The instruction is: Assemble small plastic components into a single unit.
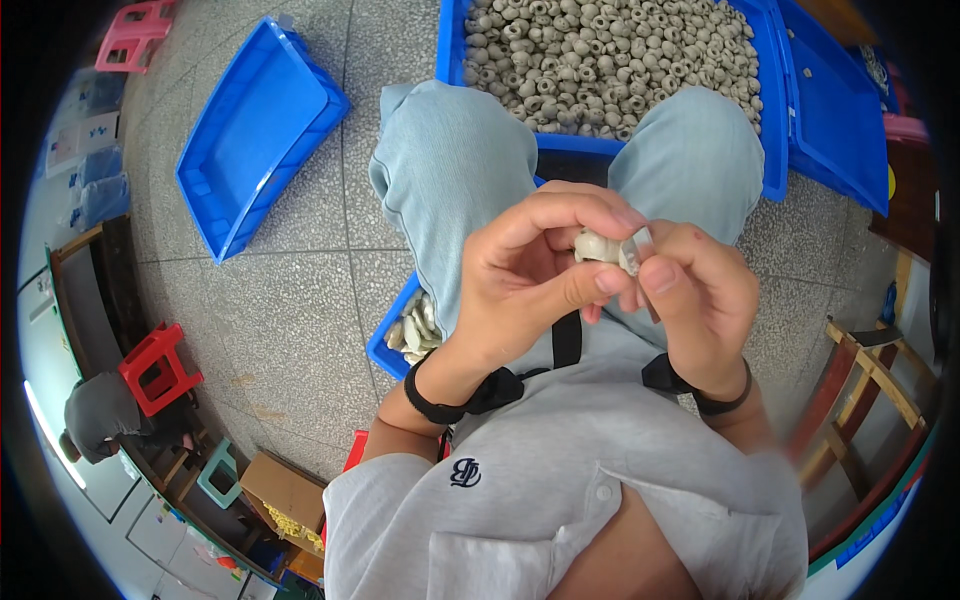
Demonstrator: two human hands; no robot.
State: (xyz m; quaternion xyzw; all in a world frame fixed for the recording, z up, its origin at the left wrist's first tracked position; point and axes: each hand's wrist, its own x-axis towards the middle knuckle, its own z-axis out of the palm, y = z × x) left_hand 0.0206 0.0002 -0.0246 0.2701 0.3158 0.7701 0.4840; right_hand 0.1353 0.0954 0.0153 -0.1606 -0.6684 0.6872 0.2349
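Note:
Above my lap, my left hand (pixel 525 270) is closed on a small, pale, rounded piece (pixel 596 247), gripping it between thumb and fingers. My right hand (pixel 705 285) pinches a thin, flat metal blade (pixel 642 243) between thumb and forefinger. The blade lies against the right side of the pale piece. My fingers cover much of both things, so the full shape of the piece is hidden. Beyond my knees, a blue crate (pixel 452 50) holds a great many small grey, round, hollow pieces (pixel 610 60).
A blue tray (pixel 225 170) lies on the speckled floor at left. Beside my left leg, another blue bin (pixel 380 345) holds pale flat pieces (pixel 415 328). Further blue crates (pixel 835 115) stand at far right. A red stool (pixel 160 370) and a bent-over person (pixel 100 415) are at left.

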